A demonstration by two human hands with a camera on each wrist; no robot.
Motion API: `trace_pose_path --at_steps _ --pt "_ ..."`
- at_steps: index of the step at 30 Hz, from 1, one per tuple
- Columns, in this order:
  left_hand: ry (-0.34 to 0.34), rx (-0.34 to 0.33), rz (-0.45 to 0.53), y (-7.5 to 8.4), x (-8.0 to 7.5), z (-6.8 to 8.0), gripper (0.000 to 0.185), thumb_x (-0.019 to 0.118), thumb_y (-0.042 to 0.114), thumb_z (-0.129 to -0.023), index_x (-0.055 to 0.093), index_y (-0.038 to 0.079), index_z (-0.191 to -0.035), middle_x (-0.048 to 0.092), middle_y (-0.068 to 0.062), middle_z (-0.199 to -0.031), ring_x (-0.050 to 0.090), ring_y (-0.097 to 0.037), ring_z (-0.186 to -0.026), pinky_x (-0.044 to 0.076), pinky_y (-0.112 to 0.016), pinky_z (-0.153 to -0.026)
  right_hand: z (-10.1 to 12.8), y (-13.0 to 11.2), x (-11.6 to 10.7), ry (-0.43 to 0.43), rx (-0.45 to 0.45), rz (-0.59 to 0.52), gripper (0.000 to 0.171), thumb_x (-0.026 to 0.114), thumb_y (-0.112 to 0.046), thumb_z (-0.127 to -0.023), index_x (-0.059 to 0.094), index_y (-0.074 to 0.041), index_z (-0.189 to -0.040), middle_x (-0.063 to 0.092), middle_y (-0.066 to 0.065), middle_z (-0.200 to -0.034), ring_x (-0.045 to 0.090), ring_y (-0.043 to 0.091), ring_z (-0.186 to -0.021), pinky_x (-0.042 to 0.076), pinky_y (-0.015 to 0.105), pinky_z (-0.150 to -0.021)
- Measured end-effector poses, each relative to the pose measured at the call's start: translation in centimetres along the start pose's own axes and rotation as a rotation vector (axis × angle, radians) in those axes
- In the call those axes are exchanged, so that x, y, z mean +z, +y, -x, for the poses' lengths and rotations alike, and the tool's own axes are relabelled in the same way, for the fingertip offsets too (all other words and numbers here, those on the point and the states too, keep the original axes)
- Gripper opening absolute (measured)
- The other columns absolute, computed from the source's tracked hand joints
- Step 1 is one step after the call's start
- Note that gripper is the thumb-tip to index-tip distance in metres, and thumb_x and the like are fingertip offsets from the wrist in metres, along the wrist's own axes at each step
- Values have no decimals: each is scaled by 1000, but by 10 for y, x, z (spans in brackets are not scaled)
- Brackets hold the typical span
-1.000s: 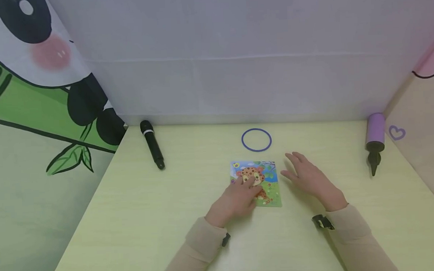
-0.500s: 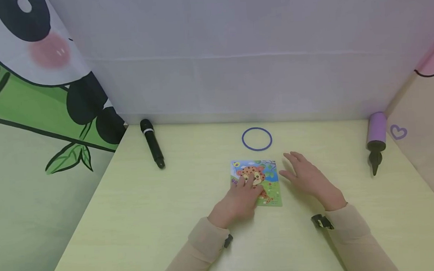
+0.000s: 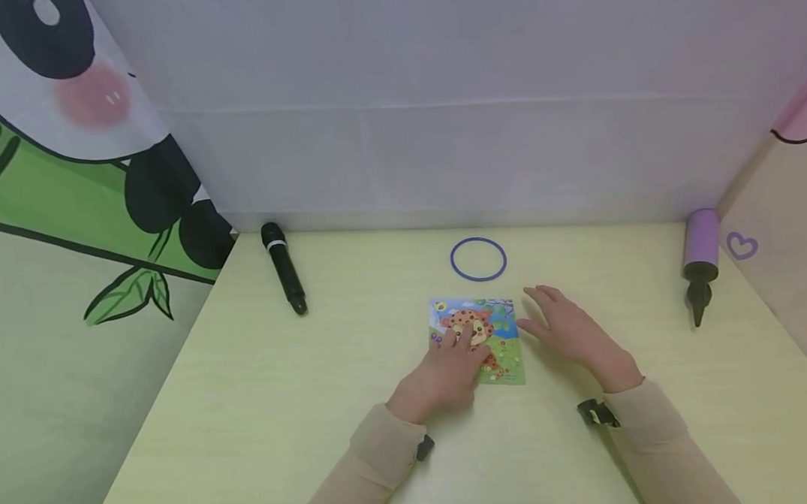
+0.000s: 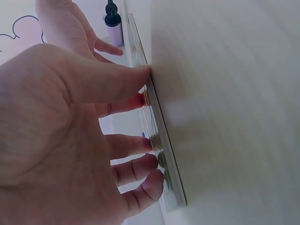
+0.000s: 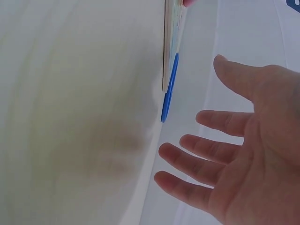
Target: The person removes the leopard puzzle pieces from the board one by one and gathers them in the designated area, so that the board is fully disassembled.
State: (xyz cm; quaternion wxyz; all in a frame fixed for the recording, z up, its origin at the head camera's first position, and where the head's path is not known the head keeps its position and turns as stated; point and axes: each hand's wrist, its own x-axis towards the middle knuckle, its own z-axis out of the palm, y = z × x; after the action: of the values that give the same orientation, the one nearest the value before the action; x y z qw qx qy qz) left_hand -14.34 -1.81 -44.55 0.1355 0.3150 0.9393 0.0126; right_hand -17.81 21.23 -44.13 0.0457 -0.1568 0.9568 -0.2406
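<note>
On the yellow-green table (image 3: 261, 408), near its middle, lies the picture card (image 3: 505, 349); my left hand (image 3: 443, 374) presses it flat with straight fingertips (image 4: 149, 143), grasping nothing; my right hand (image 3: 572, 335) hovers just beside its right edge, fingers spread and relaxed; beyond the card lies a blue ring (image 3: 478, 259).

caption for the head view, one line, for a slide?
Left hand presses fingertips on a leopard picture card on the table; right hand hovers open beside it.
</note>
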Motion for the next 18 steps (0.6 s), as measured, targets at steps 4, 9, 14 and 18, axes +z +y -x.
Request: trace_pose_path --at_steps 4,9,14,18 --pt "3 6 -8 0 0 -1 40 56 27 -94 47 23 -132 22 -18 -153 29 -39 -132 32 -56 -101 -2 -2 0 11 -6 -11 63 56 -34 -97 35 2 -144 35 28 -142 31 44 -130 28 58 -102" --pt "2 4 28 -1 1 -1 40 56 28 -95 46 23 -134 20 -18 -154 25 -41 -135 30 -57 -102 -8 -4 1 6 -2 -20 61 58 -32 -96 38 1 -143 39 27 -141 33 43 -130 28 57 -103" --pt "1 2 53 -2 2 -2 41 56 27 -95 45 23 -134 19 -18 -154 24 -41 -135 29 -57 -103 -14 -7 1 10 -30 -7 59 62 -30 -94 42 2 -140 44 26 -137 38 42 -127 32 56 -101" --pt "0 3 46 -2 3 -2 42 56 28 -95 45 24 -134 19 -18 -154 26 -39 -134 30 -56 -103 -20 -10 1 26 -69 12 55 66 -26 -92 48 2 -136 49 25 -132 43 41 -122 35 55 -99"
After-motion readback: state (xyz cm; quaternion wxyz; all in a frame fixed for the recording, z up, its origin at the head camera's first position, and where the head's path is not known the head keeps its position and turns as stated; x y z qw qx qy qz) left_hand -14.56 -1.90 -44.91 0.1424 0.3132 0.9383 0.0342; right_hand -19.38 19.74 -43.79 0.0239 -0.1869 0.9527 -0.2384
